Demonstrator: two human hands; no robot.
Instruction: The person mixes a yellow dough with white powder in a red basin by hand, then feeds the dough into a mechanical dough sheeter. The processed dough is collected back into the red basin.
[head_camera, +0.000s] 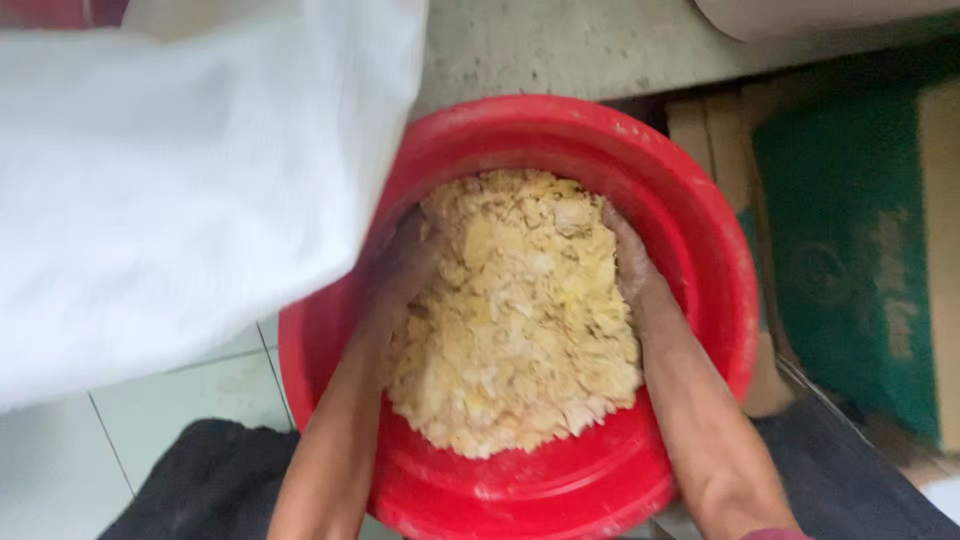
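Pale floor tiles (190, 395) lie beneath a white sack (170, 170) and a red plastic basin (700, 240). Inside the basin sits a crumbly yellow dough heap (515, 315). Left hand (405, 265) and right hand (628, 262) press its two sides, fingers buried, their spread impossible to tell.

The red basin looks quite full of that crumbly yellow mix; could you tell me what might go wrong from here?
The crumbly yellow mix is heaped high in the red basin, so the left hand and right hand pressing in from both sides could push crumbs over the rim. The white cloth overhangs the basin's edge and might pick up mix.
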